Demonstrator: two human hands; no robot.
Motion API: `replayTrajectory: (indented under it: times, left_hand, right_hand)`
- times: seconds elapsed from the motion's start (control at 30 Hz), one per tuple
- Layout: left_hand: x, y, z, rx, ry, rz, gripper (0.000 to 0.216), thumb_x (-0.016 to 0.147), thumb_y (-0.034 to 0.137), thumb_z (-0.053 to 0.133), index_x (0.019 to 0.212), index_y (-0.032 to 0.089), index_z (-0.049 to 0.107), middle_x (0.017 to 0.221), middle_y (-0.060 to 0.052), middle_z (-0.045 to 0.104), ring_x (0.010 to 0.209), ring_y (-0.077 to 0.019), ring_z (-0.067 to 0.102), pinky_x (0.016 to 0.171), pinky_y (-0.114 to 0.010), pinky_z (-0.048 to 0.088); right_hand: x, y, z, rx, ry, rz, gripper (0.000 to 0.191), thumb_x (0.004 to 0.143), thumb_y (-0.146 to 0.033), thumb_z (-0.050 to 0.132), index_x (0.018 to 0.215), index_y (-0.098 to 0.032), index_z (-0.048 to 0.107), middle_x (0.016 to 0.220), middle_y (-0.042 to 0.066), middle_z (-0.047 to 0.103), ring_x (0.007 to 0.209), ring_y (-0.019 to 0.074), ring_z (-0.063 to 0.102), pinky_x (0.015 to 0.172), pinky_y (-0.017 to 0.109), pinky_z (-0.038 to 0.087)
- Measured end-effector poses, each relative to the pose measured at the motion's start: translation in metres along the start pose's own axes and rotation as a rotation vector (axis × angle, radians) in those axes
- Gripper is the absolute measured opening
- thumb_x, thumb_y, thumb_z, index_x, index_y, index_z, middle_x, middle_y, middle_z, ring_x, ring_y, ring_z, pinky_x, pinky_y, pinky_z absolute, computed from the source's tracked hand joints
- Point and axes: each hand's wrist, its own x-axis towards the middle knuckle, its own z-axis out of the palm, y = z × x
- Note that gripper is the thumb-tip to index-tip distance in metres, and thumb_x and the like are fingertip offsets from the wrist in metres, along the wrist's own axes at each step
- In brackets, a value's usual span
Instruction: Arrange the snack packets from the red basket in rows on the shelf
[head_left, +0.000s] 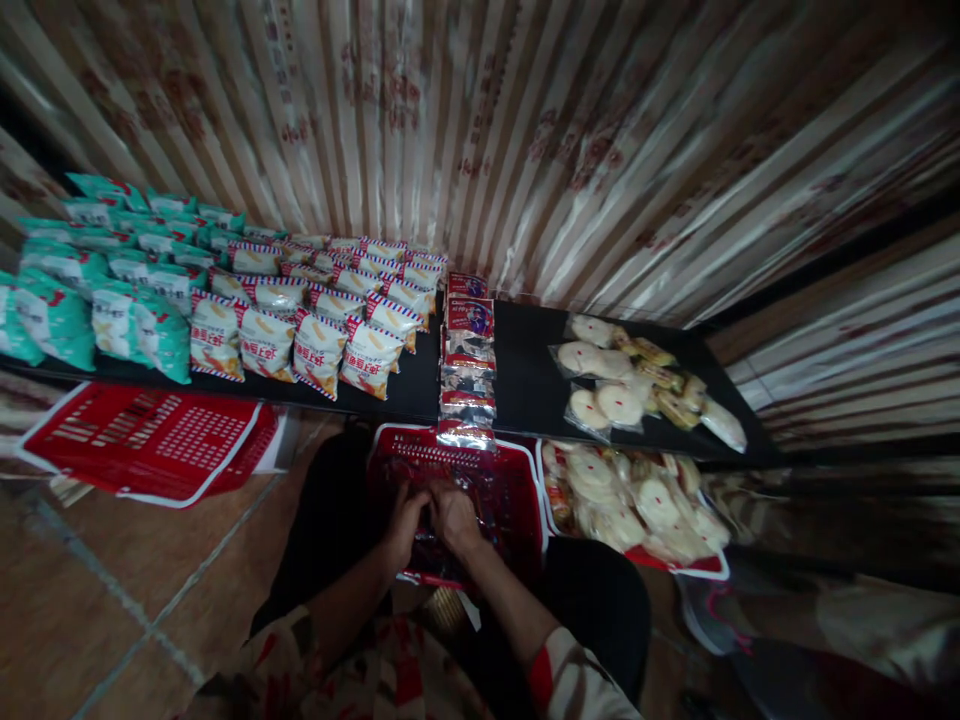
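Note:
Both my hands reach down into a red plastic basket [525, 475] in front of my knees. My left hand [405, 525] and my right hand [454, 520] touch each other, fingers curled into a dark pile of snack packets [487, 490] in the basket. What the fingers hold is hidden in the shadow. Just beyond the basket, a column of dark red packets [469, 355] lies on the low black shelf [532, 380].
Rows of white-and-red snack bags [315, 330] and teal bags [97, 290] fill the shelf's left. Round pastries in clear wrap [622, 385] lie at the right, more in a second red basket [637, 510]. An upturned red basket [150, 440] rests on the tiled floor. Striped curtain behind.

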Motion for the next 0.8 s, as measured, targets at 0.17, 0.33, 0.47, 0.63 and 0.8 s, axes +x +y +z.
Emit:
replayTrajectory:
  times: [0.17,0.33,0.47,0.63,0.8]
  left_hand:
    - [-0.035,0.005,-0.002,-0.160,-0.113,0.082,0.042,0.076,0.036,0.059,0.116,0.023,0.053,0.119,-0.007,0.063,0.106,-0.0202,0.061,0.082,-0.029,0.050]
    - [-0.050,0.013,-0.005,-0.205,-0.027,0.242,0.038,0.071,0.042,0.062,0.100,0.019,0.057,0.101,-0.007,0.067,0.092,-0.0206,0.065,0.079,-0.031,0.050]
    - [-0.055,0.023,-0.015,-0.123,0.047,0.362,0.037,0.070,0.050,0.057,0.083,0.016,0.059,0.080,-0.006,0.067,0.078,-0.0212,0.064,0.076,-0.033,0.049]
    - [-0.075,0.041,-0.030,0.063,0.026,0.498,0.038,0.072,0.051,0.056,0.083,0.016,0.063,0.084,-0.007,0.069,0.083,-0.0224,0.063,0.082,-0.034,0.047]
    - [-0.092,0.066,-0.034,0.103,-0.228,0.593,0.046,0.079,0.053,0.051,0.100,0.015,0.065,0.100,-0.008,0.070,0.094,-0.0233,0.063,0.086,-0.032,0.047]
  right_hand:
    - [-0.029,-0.007,-0.019,0.000,0.114,-0.134,0.028,0.091,-0.016,0.038,0.098,-0.017,0.065,0.095,0.010,0.069,0.089,0.0179,0.064,0.078,0.024,0.044]
    - [-0.052,-0.020,-0.026,0.106,0.234,-0.311,0.028,0.090,-0.016,0.042,0.104,-0.019,0.066,0.104,0.008,0.068,0.097,0.0183,0.062,0.087,0.027,0.046]
    - [-0.062,-0.028,-0.034,0.250,0.357,-0.389,0.028,0.091,-0.022,0.042,0.102,-0.020,0.067,0.105,0.008,0.069,0.097,0.0188,0.063,0.089,0.030,0.048]
    - [-0.064,-0.024,-0.053,0.516,0.603,-0.200,0.027,0.090,-0.034,0.045,0.103,-0.020,0.064,0.102,0.009,0.068,0.097,0.0210,0.061,0.090,0.036,0.047]
    - [-0.060,-0.017,-0.070,1.006,0.444,-0.130,0.044,0.076,-0.047,0.062,0.112,-0.021,0.059,0.108,0.008,0.067,0.101,0.0221,0.062,0.091,0.037,0.048]
